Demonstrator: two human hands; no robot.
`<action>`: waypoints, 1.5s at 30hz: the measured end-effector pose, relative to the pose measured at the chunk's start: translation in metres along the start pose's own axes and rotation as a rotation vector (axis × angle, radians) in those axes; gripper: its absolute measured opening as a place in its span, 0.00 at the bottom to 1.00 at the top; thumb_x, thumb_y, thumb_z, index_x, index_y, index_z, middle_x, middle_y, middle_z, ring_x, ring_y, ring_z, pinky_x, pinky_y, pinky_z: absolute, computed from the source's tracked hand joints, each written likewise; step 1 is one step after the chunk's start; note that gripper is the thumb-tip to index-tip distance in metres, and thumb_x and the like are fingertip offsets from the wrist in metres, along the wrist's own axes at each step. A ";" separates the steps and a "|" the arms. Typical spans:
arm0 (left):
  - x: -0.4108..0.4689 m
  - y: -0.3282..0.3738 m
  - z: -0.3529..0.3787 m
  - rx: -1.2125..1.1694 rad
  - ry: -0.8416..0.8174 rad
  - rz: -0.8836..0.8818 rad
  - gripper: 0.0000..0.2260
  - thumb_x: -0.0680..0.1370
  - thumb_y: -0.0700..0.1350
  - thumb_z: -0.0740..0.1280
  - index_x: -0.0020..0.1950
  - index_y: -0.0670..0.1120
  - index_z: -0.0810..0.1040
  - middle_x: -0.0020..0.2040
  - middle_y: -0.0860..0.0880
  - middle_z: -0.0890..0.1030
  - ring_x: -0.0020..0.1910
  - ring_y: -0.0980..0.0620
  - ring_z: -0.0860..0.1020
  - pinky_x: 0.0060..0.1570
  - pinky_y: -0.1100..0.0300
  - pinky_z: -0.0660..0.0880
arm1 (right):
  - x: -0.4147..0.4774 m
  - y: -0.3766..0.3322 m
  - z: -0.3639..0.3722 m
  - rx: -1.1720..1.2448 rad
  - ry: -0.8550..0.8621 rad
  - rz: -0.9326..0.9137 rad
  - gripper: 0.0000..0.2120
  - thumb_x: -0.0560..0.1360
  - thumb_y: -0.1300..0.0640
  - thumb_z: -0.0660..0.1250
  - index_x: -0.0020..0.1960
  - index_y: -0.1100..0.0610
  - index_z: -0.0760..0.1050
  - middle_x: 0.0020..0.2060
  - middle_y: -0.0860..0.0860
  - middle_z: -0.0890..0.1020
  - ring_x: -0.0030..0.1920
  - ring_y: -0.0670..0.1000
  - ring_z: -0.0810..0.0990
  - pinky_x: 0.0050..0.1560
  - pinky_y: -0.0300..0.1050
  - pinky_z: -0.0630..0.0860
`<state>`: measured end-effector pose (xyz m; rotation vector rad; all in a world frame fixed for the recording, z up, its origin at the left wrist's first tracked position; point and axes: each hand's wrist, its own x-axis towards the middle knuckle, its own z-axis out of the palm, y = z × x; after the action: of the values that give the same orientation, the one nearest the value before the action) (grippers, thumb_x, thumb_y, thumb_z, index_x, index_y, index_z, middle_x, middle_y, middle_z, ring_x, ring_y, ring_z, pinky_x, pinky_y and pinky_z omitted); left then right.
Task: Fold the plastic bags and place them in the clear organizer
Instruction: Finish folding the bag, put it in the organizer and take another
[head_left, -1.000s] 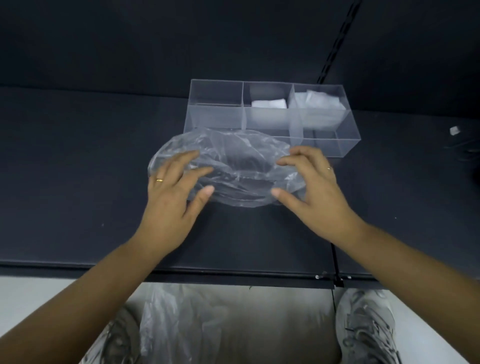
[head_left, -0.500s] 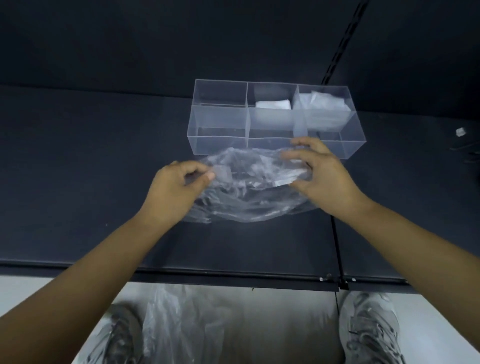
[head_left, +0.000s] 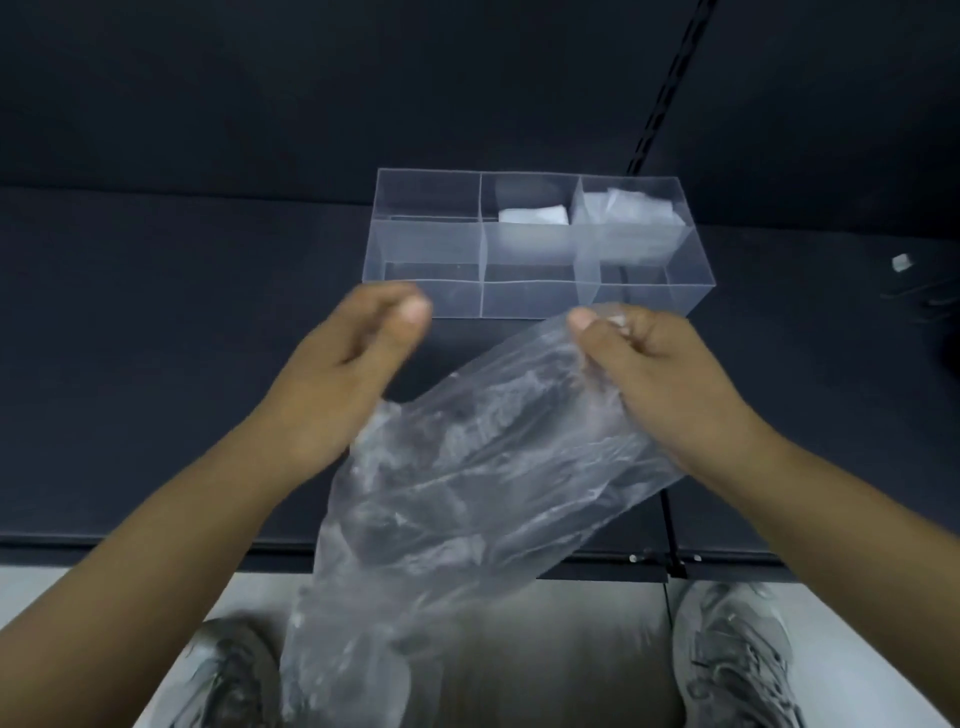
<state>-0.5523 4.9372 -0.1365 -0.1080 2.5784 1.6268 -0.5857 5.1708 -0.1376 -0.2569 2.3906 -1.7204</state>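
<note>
Right hand (head_left: 670, 379) tight on the bag (head_left: 467, 493) over the worktop's (head_left: 156, 312) front edge; left hand (head_left: 343, 374) curled, grip unclear.

one organizer (head_left: 426, 249), one held bag (head_left: 483, 467), two folded bags (head_left: 532, 214) (head_left: 631, 210), two hands (head_left: 353, 364) (head_left: 665, 369)

The clear organizer (head_left: 535, 299) is sitting at upper centre on the table (head_left: 156, 364), with one folded bag (head_left: 532, 214) in its rear middle compartment and a second folded bag (head_left: 628, 210) in its rear right. Below, the plastic bag (head_left: 467, 493) is hanging from the right hand (head_left: 660, 374) and slanting toward lower left.
</note>
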 end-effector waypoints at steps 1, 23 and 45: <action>0.005 0.011 0.007 0.012 -0.106 0.053 0.25 0.69 0.73 0.58 0.61 0.64 0.74 0.57 0.69 0.77 0.57 0.72 0.73 0.54 0.69 0.68 | 0.002 -0.004 0.007 -0.027 -0.051 -0.006 0.20 0.80 0.51 0.61 0.33 0.60 0.72 0.26 0.45 0.72 0.28 0.42 0.71 0.34 0.33 0.69; 0.027 -0.082 0.007 -0.239 0.243 -0.416 0.10 0.81 0.53 0.61 0.48 0.48 0.76 0.41 0.50 0.83 0.31 0.51 0.81 0.35 0.59 0.76 | 0.012 0.099 -0.104 0.005 0.168 0.416 0.16 0.77 0.44 0.61 0.48 0.54 0.81 0.41 0.51 0.83 0.41 0.47 0.80 0.44 0.37 0.76; 0.057 -0.062 0.019 -0.461 0.075 -0.453 0.06 0.81 0.44 0.63 0.49 0.43 0.77 0.47 0.46 0.81 0.45 0.51 0.80 0.46 0.59 0.75 | -0.009 0.087 -0.115 0.379 -0.121 0.388 0.19 0.72 0.42 0.62 0.36 0.56 0.82 0.43 0.56 0.80 0.46 0.50 0.79 0.46 0.40 0.78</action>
<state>-0.6011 4.9268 -0.2070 -0.7332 1.9639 1.9978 -0.6089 5.3055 -0.1836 0.1448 1.8293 -1.8516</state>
